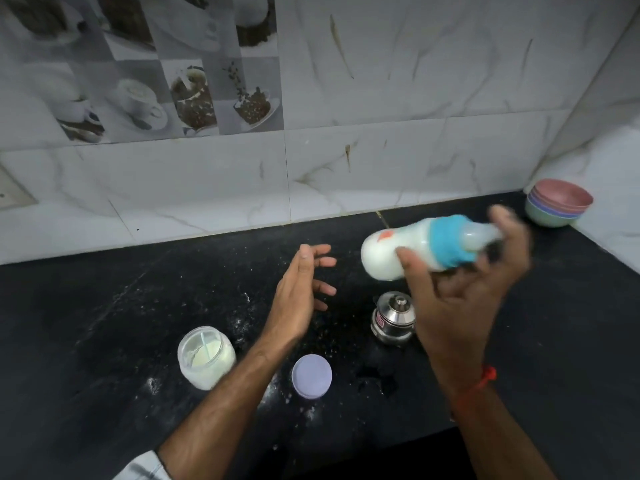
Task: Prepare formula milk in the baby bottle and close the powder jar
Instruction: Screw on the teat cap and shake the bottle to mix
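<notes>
My right hand [460, 282] grips the baby bottle [391, 247], which lies nearly sideways in the air, its teat pointing right. It holds white milk and has a blue collar; both hand and bottle are motion-blurred. My left hand [298, 292] hovers open and empty, left of the bottle, above the black counter [104, 323]. The powder jar [206, 356] stands uncovered near the front left, with pale powder inside. Its lilac lid [311, 375] lies flat on the counter to the jar's right.
A small steel pot with a lid [393, 318] stands under my right hand. Stacked coloured bowls [557, 202] sit in the far right corner. Spilled powder and wet patches speckle the counter. Marble-patterned wall tiles [346, 168] close the back and right sides.
</notes>
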Demonstrator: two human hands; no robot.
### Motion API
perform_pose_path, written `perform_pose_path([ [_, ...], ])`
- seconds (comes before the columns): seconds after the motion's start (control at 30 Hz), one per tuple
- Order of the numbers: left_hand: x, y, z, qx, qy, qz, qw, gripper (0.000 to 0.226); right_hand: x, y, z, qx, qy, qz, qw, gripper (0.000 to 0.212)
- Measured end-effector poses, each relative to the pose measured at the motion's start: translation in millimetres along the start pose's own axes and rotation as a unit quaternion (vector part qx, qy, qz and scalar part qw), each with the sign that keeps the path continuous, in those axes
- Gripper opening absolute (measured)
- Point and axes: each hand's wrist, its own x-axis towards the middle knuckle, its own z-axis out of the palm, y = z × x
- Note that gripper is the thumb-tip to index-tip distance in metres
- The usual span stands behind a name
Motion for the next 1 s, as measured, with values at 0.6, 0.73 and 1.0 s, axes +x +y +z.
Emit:
perform_pose_path([
  [0.6, -11.3, 2.7, 11.5, -0.089, -0.124, -0.132, 0.979, 0.091, 12.0, -26.8, -2.3, 0.057, -0.029, -0.001, 0.998, 0.092],
  [0.73, -3.5, -7.6, -2.9, -0.065, 0.034, -0.06, 0.996, 0.08, -12.0, 15.2, 5.5, -0.025, -0.125, 0.154, 0.98, 0.085],
  [1.0, -5.9, -10.8, -18.0, -0.015, 0.078, -0.025, 0.997, 0.06, -14.8, 38.3, 7.8, 0.158, -0.111, 0.364, 0.911, 0.077],
])
